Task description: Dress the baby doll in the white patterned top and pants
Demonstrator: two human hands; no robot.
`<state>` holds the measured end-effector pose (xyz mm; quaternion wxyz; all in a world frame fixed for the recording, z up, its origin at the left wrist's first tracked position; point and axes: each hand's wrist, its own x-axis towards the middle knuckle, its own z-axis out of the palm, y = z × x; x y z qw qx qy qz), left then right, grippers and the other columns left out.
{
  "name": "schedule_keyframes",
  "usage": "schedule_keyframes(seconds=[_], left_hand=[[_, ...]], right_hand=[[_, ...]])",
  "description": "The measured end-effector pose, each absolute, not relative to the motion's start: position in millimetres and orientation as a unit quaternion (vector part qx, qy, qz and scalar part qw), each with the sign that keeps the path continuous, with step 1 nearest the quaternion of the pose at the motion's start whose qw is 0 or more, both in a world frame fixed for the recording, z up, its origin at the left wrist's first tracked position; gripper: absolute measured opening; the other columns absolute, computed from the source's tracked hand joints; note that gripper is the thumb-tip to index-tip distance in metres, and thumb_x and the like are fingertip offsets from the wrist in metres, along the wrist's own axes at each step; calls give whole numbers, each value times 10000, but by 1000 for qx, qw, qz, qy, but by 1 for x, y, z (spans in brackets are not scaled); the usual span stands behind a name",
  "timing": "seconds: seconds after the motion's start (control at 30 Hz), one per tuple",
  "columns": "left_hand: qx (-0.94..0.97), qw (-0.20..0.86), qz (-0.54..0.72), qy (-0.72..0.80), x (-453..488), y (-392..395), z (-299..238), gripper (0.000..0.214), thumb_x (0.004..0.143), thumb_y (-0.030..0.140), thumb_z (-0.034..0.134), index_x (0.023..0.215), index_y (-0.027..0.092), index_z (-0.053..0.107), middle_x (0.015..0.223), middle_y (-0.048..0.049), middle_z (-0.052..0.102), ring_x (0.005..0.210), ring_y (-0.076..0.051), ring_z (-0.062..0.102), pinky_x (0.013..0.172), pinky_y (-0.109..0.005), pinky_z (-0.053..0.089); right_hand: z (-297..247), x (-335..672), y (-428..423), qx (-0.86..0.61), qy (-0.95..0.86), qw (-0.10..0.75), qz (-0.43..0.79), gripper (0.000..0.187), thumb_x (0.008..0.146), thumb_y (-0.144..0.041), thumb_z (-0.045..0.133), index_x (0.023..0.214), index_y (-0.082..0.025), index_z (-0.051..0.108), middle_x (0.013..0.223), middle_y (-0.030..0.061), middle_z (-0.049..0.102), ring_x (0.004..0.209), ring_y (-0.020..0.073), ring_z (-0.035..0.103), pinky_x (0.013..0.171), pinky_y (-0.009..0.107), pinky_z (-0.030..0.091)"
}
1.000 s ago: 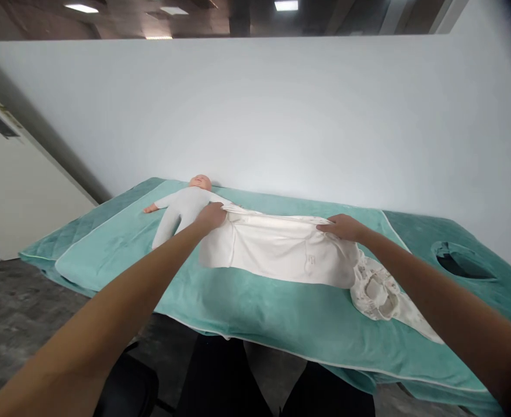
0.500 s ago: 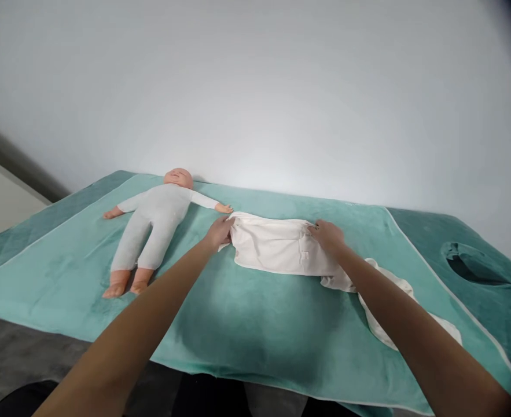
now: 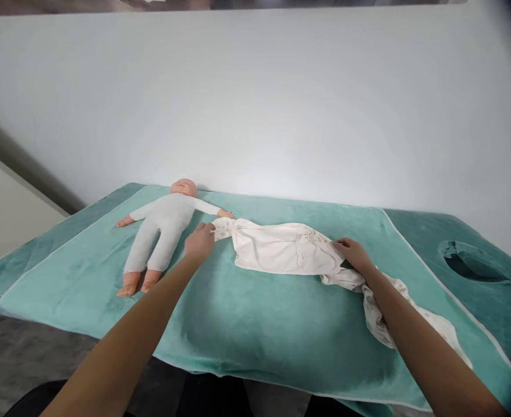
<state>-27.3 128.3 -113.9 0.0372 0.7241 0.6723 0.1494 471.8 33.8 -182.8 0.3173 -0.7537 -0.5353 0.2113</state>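
A cream baby shirt [image 3: 272, 249] lies flat across the middle of the bed, its printed left sleeve stretched out sideways. My left hand [image 3: 199, 242] is closed on the end of that sleeve. At the shirt's right side my right hand [image 3: 354, 255] pinches the cloth near the other sleeve. Under and beyond my right forearm lies a crumpled cream garment with a small print [image 3: 441, 327]; the forearm hides part of it, and I cannot tell its kind. To the left a baby doll [image 3: 162, 223] in a white bodysuit lies on its back, one hand close to the shirt's sleeve.
A teal cover [image 3: 272, 324] with pale piping spreads over the bed. Toward the right end is a face hole [image 3: 474, 269] with a dark opening. A white wall [image 3: 255, 116] rises behind, and a pale panel [image 3: 12, 214] stands at the far left.
My left hand has moved left and drawn the printed sleeve out from the shirt. My right hand has shifted right and slightly down along the shirt. The view has tilted up a little.
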Motion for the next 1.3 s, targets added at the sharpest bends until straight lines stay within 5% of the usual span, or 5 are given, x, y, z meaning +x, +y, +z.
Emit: schedule_keyframes(seconds=[0.23, 0.47, 0.87, 1.07, 1.3], left_hand=[[737, -16, 179, 652, -8, 116, -119, 359, 924, 354, 517, 1225, 169, 576, 1326, -166, 519, 1262, -351, 438, 980, -440, 428], [924, 17, 167, 343, 63, 68, -168, 394, 912, 457, 565, 1231, 231, 607, 1286, -112, 588, 1186, -279, 528, 1003, -432, 432], [888, -39, 205, 410, 71, 47, -184, 289, 904, 127, 452, 1069, 218, 671, 1073, -108, 672, 1046, -265, 589, 929, -438, 441], [875, -43, 240, 417, 65, 39, -179, 240, 895, 161, 456, 964, 203, 682, 988, -109, 679, 982, -265, 593, 884, -427, 447], [871, 9, 262, 416, 62, 23, -176, 250, 889, 167, 448, 935, 198, 692, 947, -98, 695, 946, -242, 614, 872, -415, 478]], right_hand=[[-183, 470, 25, -735, -436, 483, 189, 463, 776, -525, 536, 1002, -138, 650, 756, 30, 649, 555, 144, 514, 575, 285, 445], [-177, 462, 39, -745, -424, 513, 47, 302, 814, -374, 477, 983, -169, 621, 1110, 133, 628, 945, 235, 574, 895, 402, 460], [-188, 381, -27, -524, -809, 263, 32, 267, 891, -385, 614, 1128, -269, 658, 1189, 78, 670, 1143, 279, 577, 1050, 484, 386], [-198, 376, -33, -551, -787, 276, -18, 277, 914, -123, 455, 1024, -249, 676, 1065, 52, 700, 1069, 225, 605, 1031, 442, 396], [-188, 369, -52, -541, -786, 295, -48, 245, 931, -162, 441, 975, -224, 674, 964, 64, 696, 977, 227, 614, 951, 408, 413]])
